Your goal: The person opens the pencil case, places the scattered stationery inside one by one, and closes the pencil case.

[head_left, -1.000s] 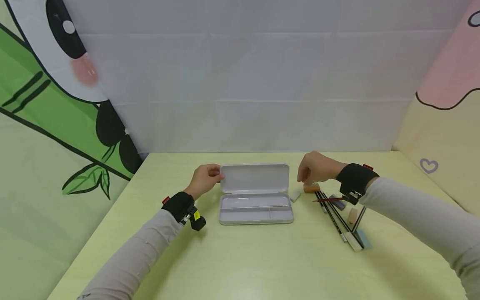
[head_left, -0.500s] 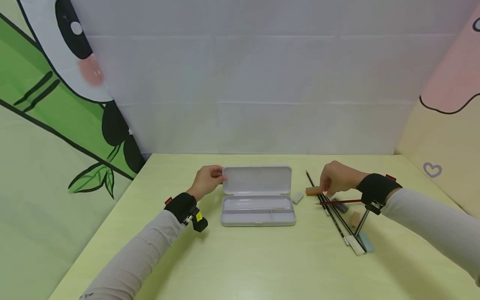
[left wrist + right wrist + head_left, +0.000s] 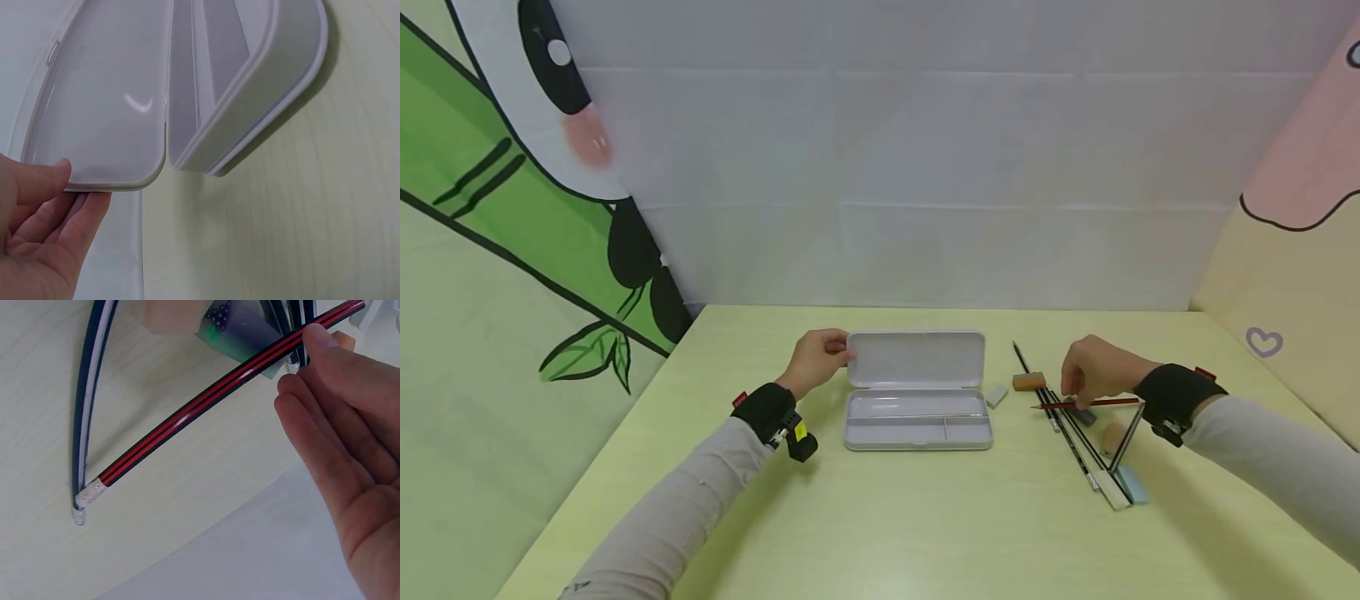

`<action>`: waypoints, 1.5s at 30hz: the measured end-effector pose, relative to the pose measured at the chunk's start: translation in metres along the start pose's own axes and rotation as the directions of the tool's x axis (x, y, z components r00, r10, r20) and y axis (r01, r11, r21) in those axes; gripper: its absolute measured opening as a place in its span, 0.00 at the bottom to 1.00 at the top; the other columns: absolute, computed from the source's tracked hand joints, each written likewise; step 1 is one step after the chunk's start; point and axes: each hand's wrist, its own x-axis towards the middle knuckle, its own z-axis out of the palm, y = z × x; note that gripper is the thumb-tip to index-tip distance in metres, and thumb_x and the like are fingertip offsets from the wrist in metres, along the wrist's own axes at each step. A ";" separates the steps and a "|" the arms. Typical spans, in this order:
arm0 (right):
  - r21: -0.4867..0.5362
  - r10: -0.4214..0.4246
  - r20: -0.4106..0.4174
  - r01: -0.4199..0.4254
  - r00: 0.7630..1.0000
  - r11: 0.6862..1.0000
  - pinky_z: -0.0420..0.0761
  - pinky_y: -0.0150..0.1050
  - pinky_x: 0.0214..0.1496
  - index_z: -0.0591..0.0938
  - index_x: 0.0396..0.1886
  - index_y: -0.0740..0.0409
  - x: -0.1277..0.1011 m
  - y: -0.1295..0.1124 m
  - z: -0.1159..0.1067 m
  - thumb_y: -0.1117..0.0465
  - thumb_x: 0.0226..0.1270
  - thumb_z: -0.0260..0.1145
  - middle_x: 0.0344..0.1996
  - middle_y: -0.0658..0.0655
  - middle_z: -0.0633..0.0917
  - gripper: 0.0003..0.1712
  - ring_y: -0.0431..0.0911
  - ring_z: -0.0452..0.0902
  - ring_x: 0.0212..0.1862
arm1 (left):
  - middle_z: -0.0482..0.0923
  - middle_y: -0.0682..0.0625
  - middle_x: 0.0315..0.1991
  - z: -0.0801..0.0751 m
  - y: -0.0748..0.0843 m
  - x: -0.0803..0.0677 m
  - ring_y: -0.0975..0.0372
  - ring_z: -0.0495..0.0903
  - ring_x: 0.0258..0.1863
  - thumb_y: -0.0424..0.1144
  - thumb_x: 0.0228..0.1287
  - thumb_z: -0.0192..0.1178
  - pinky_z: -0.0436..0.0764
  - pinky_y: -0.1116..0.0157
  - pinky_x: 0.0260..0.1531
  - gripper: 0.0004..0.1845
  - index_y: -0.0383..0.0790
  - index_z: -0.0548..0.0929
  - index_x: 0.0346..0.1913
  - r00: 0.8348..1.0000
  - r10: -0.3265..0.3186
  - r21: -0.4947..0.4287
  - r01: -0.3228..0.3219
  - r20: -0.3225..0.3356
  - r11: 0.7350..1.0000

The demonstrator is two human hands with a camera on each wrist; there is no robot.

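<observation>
A white pencil case lies open mid-table, its lid raised. My left hand pinches the lid's left corner; in the left wrist view the thumb lies on the lid's inner face, fingers behind it, with the base alongside. My right hand hovers over a pile of pencils. Its fingers are nearly straight, one tip touching a red-and-black striped pencil that lies across the others.
An orange eraser and a small white eraser sit between case and pencils. A dark eraser lies under the red pencil, a tan one beside it. Pale blue and white erasers lie nearer me. Fabric walls surround the table.
My right hand has moved right and toward me, from the orange eraser to the red pencil. The left hand has stayed on the lid.
</observation>
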 end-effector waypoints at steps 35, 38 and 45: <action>-0.104 -0.129 -0.079 0.120 0.989 0.987 0.80 0.28 0.29 0.88 0.26 0.58 0.011 0.020 -0.027 0.74 0.46 0.74 0.23 0.50 0.87 0.08 0.38 0.80 0.26 | 0.83 0.34 0.46 0.008 0.004 0.013 0.50 0.85 0.44 0.31 0.64 0.61 0.86 0.61 0.44 0.16 0.29 0.80 0.53 1.000 -0.019 -0.018 0.018 -0.025 1.000; -0.118 -0.132 -0.076 0.123 0.988 0.985 0.80 0.28 0.29 0.88 0.26 0.58 0.015 0.012 -0.033 0.74 0.46 0.74 0.24 0.50 0.87 0.08 0.38 0.80 0.26 | 0.83 0.34 0.46 0.008 0.003 0.014 0.50 0.85 0.44 0.31 0.64 0.61 0.86 0.62 0.43 0.16 0.29 0.80 0.54 1.000 -0.016 -0.019 0.015 -0.022 1.000; -0.136 -0.162 -0.052 0.154 0.985 0.979 0.82 0.29 0.31 0.89 0.28 0.58 0.027 -0.006 -0.041 0.74 0.47 0.73 0.26 0.51 0.88 0.09 0.40 0.81 0.29 | 0.83 0.33 0.47 0.009 0.004 0.013 0.49 0.85 0.45 0.31 0.64 0.61 0.86 0.61 0.44 0.17 0.29 0.79 0.54 0.999 -0.025 -0.022 0.025 -0.023 0.999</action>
